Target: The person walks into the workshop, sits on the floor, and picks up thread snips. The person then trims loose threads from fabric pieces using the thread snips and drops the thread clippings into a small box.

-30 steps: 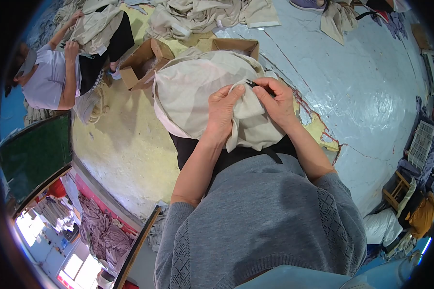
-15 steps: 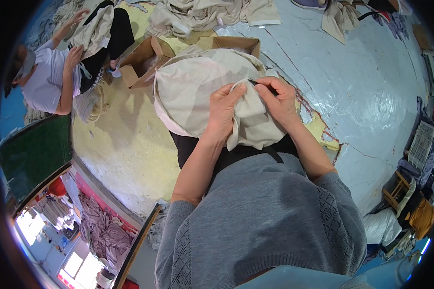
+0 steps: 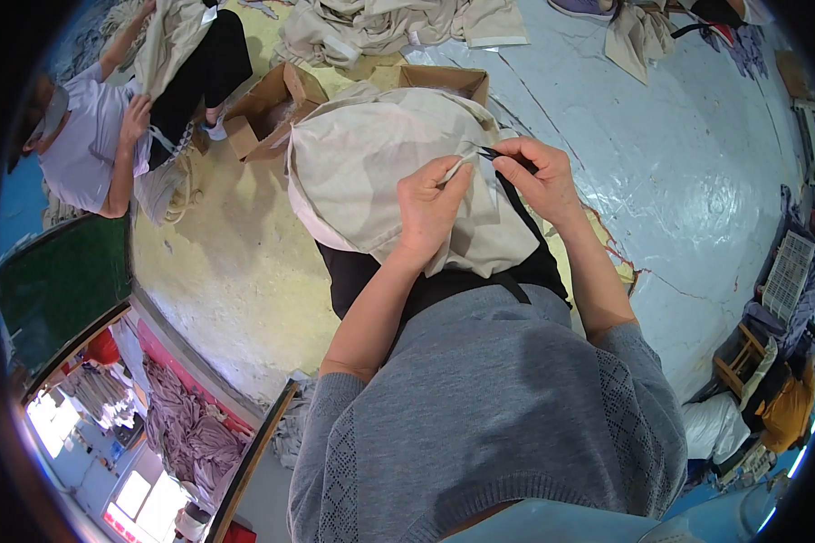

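Note:
A cream cloth piece (image 3: 362, 167) lies spread over my lap, its left edge curved and hanging over dark trousers. My left hand (image 3: 428, 210) is closed, pinching a raised fold of this cloth between thumb and fingers. My right hand (image 3: 545, 179) is wrapped around small black thread snips (image 3: 489, 154), whose pointed tips face left, just beside the pinched fold. Most of the snips is hidden inside the fingers.
Two cardboard boxes (image 3: 261, 113) (image 3: 444, 80) stand on the floor beyond my lap. A heap of cream cloth (image 3: 371, 32) lies farther off. At left a seated person (image 3: 86, 136) handles similar cloth. A framed mirror (image 3: 154, 434) leans at lower left.
My right hand has moved slightly right and away from the cloth, showing more of the snips. My left hand has turned and lowered the fold. The other person's cloth has been raised.

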Demonstrator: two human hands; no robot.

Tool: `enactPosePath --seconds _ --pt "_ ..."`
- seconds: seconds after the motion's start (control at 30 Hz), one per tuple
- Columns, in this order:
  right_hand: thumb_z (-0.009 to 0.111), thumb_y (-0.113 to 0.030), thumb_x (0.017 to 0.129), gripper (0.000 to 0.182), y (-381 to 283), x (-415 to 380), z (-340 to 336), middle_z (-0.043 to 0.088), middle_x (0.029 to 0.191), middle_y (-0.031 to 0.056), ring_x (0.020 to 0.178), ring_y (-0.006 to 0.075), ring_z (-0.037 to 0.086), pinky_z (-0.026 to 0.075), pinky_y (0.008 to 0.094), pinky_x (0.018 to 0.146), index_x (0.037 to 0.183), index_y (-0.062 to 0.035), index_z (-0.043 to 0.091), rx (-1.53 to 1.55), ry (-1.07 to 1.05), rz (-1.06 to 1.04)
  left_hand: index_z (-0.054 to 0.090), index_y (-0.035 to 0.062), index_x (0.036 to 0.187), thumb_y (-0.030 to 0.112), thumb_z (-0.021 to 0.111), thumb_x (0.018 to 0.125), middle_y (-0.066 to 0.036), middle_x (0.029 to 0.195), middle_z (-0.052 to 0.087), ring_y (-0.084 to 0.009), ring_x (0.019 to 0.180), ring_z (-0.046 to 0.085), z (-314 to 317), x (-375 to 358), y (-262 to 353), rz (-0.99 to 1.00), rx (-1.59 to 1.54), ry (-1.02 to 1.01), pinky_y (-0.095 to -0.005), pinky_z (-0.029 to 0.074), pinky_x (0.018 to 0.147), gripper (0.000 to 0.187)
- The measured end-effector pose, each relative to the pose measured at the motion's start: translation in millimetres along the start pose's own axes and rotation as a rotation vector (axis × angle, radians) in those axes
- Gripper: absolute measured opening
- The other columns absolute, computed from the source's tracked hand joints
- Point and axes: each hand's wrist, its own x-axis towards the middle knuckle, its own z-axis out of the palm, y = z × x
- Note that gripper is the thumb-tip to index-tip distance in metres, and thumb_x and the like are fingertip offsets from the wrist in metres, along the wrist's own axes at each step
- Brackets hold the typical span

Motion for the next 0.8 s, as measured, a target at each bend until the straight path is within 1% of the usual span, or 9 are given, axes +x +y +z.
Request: enactPosePath --seconds 0.1,0.2,0.4,0.7,0.8 --pt "0.069 -0.013 0.085 0.018 -0.9 -1.5 -2.6 0.065 0.079 0.0051 0.069 0.0114 0.059 0.046 0.0249 0.063 0.098 -0.0016 0.068 -0.066 -0.019 -0.014 0.068 -0.0017 0.093 0.007 0.067 0.085 -0.007 0.074 0.065 -0.0072 0.065 0.055 -0.3 -0.2 -0.2 0.060 0.078 -0.018 -0.0234 0.045 0.059 0.012" --pt "0.070 -0.013 0.084 0.017 -0.7 -2.4 -2.1 0.064 0.078 0.0061 0.067 0.0128 0.059 0.045 0.0255 0.061 0.097 -0.0024 0.069 -0.092 -0.009 -0.039 0.068 -0.0009 0.092 0.006 0.067 0.084 -0.009 0.073 0.065 -0.0091 0.063 0.056 -0.2 -0.5 4.4 0.044 0.114 -0.030 -0.0246 0.045 0.058 0.011" --pt "0.070 -0.013 0.083 0.017 0.3 -2.9 -1.9 0.065 0.078 0.0070 0.066 0.0142 0.059 0.045 0.0261 0.060 0.096 -0.0026 0.069 -0.113 0.004 -0.073 0.068 -0.0006 0.091 0.007 0.067 0.084 -0.011 0.072 0.064 -0.0123 0.060 0.057 2.7 -0.8 0.3 0.113 0.152 -0.016 -0.0259 0.046 0.057 0.011" --pt "0.070 -0.013 0.083 0.016 -1.6 -1.3 -3.4 0.066 0.080 0.0081 0.067 0.0163 0.061 0.047 0.0272 0.060 0.095 -0.0024 0.069 -0.172 0.010 -0.099 0.068 -0.0007 0.093 0.007 0.067 0.084 -0.012 0.073 0.065 -0.0122 0.061 0.058 2.9 0.4 3.1 0.102 0.145 -0.039 -0.0257 0.046 0.058 0.012" --pt "0.070 -0.013 0.083 0.016 -0.4 -3.0 -3.9 0.066 0.080 0.0079 0.068 0.0156 0.061 0.047 0.0266 0.061 0.095 -0.0021 0.069 -0.154 0.019 -0.077 0.068 -0.0010 0.093 0.007 0.067 0.084 -0.011 0.073 0.065 -0.0099 0.062 0.057 2.7 0.7 3.4 0.091 0.138 -0.039 -0.0248 0.045 0.058 0.012"
